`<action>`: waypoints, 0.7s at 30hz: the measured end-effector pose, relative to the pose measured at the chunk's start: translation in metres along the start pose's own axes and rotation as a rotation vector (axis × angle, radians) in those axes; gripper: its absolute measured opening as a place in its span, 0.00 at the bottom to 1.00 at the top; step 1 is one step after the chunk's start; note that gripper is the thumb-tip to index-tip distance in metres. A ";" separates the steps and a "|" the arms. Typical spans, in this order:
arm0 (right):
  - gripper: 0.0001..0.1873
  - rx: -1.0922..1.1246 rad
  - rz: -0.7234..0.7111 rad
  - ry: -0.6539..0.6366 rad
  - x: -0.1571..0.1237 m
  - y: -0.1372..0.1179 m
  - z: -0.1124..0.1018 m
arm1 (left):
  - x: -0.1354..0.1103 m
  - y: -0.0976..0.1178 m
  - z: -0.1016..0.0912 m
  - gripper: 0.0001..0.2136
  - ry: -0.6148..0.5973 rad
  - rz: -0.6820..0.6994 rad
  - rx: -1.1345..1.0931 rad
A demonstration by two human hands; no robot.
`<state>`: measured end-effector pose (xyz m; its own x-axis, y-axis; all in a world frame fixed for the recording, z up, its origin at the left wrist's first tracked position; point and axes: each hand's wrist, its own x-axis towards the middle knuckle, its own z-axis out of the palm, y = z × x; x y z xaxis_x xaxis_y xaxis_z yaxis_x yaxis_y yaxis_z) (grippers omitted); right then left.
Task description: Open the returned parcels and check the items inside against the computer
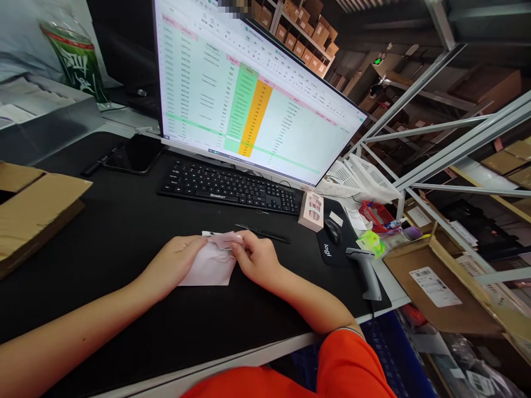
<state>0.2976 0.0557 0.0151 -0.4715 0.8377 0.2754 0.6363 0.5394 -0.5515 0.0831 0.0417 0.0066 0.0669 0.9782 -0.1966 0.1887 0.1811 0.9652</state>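
Low over the black desk mat, a thin white packet [213, 269] with a pinkish folded top lies between my two hands; whether it is paper or plastic I cannot tell. My left hand [177, 257] grips its left edge, thumb on top, the other fingers mostly hidden. At the upper right corner, my right hand [258, 258] pinches the pinkish part between thumb and curled fingers. Just beyond the right hand lies a slim black pen-like tool [265, 234]. A small pale pink box [312, 211] with a printed front stands by the keyboard's right end.
A black keyboard [232, 188] sits below a monitor [199, 83] showing a spreadsheet. To the right are a mouse [332, 231] and a grey barcode scanner [368, 273]. At left are a cardboard box [37, 215], a phone [135, 153] and a green bottle [81, 61].
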 end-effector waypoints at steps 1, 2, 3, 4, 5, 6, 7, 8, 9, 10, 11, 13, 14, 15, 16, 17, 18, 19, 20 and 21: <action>0.12 0.072 0.027 -0.022 0.001 0.000 -0.003 | 0.001 0.000 -0.001 0.23 0.009 -0.004 0.006; 0.11 0.136 0.044 -0.055 0.002 0.000 -0.006 | 0.001 -0.001 -0.002 0.23 0.012 -0.008 0.017; 0.11 0.185 0.049 -0.092 0.003 0.001 -0.008 | 0.001 0.000 -0.002 0.23 0.009 -0.006 0.030; 0.10 0.217 0.049 -0.131 0.004 0.001 -0.011 | 0.001 0.000 -0.003 0.23 0.008 0.001 0.040; 0.10 0.234 0.050 -0.164 0.005 0.002 -0.013 | 0.001 0.001 -0.003 0.22 0.007 0.008 0.046; 0.10 0.237 0.060 -0.182 0.007 0.003 -0.014 | 0.001 0.001 -0.002 0.22 0.002 0.011 0.040; 0.10 0.224 0.082 -0.187 0.008 0.002 -0.016 | 0.000 0.001 -0.001 0.22 -0.006 0.007 0.012; 0.11 0.199 0.110 -0.188 0.009 0.002 -0.017 | 0.000 0.001 0.000 0.22 -0.021 -0.007 -0.039; 0.12 0.166 0.138 -0.190 0.009 0.000 -0.019 | 0.001 0.000 0.002 0.22 -0.046 -0.027 -0.105; 0.12 0.124 0.163 -0.190 0.009 -0.003 -0.020 | 0.002 -0.002 0.003 0.21 -0.075 -0.050 -0.178; 0.12 0.070 0.187 -0.186 0.009 -0.007 -0.022 | 0.003 -0.004 0.005 0.21 -0.099 -0.073 -0.245; 0.12 -0.056 0.217 -0.170 0.009 -0.015 -0.025 | 0.005 -0.009 0.008 0.21 -0.119 -0.104 -0.326; 0.12 -0.127 0.221 -0.155 0.008 -0.019 -0.027 | 0.006 -0.011 0.009 0.21 -0.118 -0.113 -0.342; 0.12 -0.204 0.220 -0.137 0.008 -0.023 -0.029 | 0.007 -0.012 0.010 0.21 -0.112 -0.119 -0.351; 0.12 -0.277 0.210 -0.119 0.007 -0.025 -0.031 | 0.008 -0.012 0.010 0.21 -0.104 -0.123 -0.357; 0.11 -0.338 0.191 -0.107 0.008 -0.026 -0.033 | 0.008 -0.012 0.009 0.21 -0.098 -0.126 -0.359; 0.11 -0.384 0.159 -0.100 0.008 -0.027 -0.034 | 0.007 -0.010 0.008 0.20 -0.091 -0.127 -0.357; 0.10 -0.416 0.112 -0.106 0.009 -0.026 -0.036 | 0.007 -0.008 0.007 0.20 -0.086 -0.126 -0.346; 0.09 -0.439 0.049 -0.123 0.011 -0.024 -0.038 | 0.005 -0.006 0.006 0.20 -0.085 -0.117 -0.321; 0.09 -0.461 -0.024 -0.147 0.012 -0.022 -0.039 | 0.004 -0.004 0.005 0.20 -0.086 -0.102 -0.279</action>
<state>0.3013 0.0572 0.0615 -0.5495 0.8218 0.1510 0.8129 0.5675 -0.1308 0.0879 0.0443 0.0010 0.1463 0.9436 -0.2969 -0.0768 0.3101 0.9476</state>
